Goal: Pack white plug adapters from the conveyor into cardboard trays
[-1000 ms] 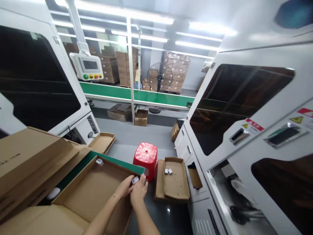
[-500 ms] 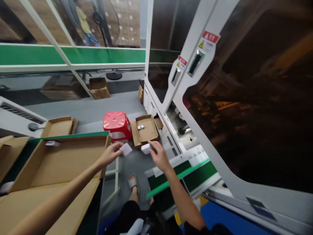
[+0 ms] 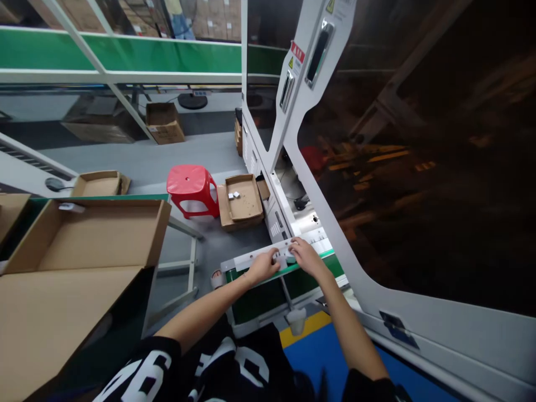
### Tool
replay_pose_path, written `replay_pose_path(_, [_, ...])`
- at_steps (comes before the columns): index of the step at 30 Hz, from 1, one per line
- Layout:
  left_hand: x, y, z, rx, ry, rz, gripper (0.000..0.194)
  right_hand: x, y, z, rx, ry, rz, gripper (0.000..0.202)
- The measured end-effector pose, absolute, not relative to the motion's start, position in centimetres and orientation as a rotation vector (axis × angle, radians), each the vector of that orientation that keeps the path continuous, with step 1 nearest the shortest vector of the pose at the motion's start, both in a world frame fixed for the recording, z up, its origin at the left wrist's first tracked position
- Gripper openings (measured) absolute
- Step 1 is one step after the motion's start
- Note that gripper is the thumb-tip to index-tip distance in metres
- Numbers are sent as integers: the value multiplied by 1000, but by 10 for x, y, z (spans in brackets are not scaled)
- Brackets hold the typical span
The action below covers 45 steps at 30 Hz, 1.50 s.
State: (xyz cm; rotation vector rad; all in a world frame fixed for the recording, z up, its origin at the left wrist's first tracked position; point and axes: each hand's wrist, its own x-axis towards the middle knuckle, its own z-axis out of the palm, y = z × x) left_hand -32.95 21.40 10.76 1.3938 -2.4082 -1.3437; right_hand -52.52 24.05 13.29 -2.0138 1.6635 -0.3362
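Both hands are together over the white edge of a green conveyor beside the machine. My left hand has its fingers curled at the conveyor's rail; whether it holds anything is hidden. Just to its right, my right hand has bent fingers over a small white piece, which is partly covered by the fingers. A firm grip on the piece cannot be made out. The green rail passes close beneath both hands.
A large cardboard tray holding a white piece lies on the left. On the floor are a red stool and a cardboard box with small white pieces. The machine's dark door fills the right. A person stands behind the far conveyor.
Both hands have moved right onto the conveyor edge, from above the floor. The white piece and thin pale card they held are no longer plainly visible in them. The view has shifted.
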Motion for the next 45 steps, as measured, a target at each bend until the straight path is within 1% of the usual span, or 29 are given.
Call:
replay_pose_path(3, [-333, 218, 107, 1489, -2454, -1230, 42, -528, 246, 124, -2030, 1664, -290, 24])
replay_pose_path(5, [-335, 219, 107, 1525, -2471, -1178, 43, -533, 247, 117, -2001, 1647, -284, 29])
replay_pose_path(10, [-347, 226, 103, 1532, -2461, -1152, 43, -549, 232, 108, -2012, 1518, -267, 17])
replay_pose_path(13, [-356, 231, 102, 1531, -2439, -1154, 47, -552, 225, 107, -2016, 1511, -247, 20])
replay_pose_path(15, [-361, 232, 102, 1511, -2437, -1169, 46, -552, 227, 107, -2005, 1550, -253, 23])
replay_pose_path(18, [-366, 229, 103, 1460, -2461, -1205, 40, -551, 240, 106, -2058, 1713, -254, 24])
replay_pose_path(21, [-371, 222, 103, 1428, -2489, -1230, 38, -552, 251, 105, -2099, 1794, -214, 33])
replay_pose_path(23, [-376, 219, 103, 1427, -2496, -1238, 37, -552, 255, 105, -2069, 1790, -230, 38])
replay_pose_path(26, [-383, 219, 102, 1462, -2489, -1235, 34, -552, 255, 104, -2004, 1852, -280, 40])
replay_pose_path(29, [-384, 223, 108, 1515, -2460, -1216, 38, -550, 256, 105, -1956, 1921, -279, 42])
replay_pose_path(32, [-365, 213, 128, 1568, -2420, -1175, 41, -545, 262, 107, -1978, 2016, -262, 43])
replay_pose_path(35, [-314, 175, 164, 1563, -2316, -1064, 30, -533, 276, 110, -2089, 2147, -323, 46])
replay_pose_path(37, [-256, 136, 190, 1547, -2141, -881, 27, -523, 285, 110, -2163, 2241, -422, 50])
replay_pose_path(39, [-178, 98, 213, 1631, -1922, -596, 29, -511, 291, 108, -2213, 2268, -554, 50])
replay_pose_path(41, [-86, 68, 230, 1877, -1723, -313, 29, -494, 294, 104, -2236, 2232, -654, 50])
replay_pose_path(43, [6, 51, 235, 2237, -1564, -173, 27, -471, 299, 103, -2248, 2189, -713, 49])
replay_pose_path(45, [87, 43, 227, 2506, -1413, -175, 27, -444, 302, 103, -2264, 2173, -761, 49])
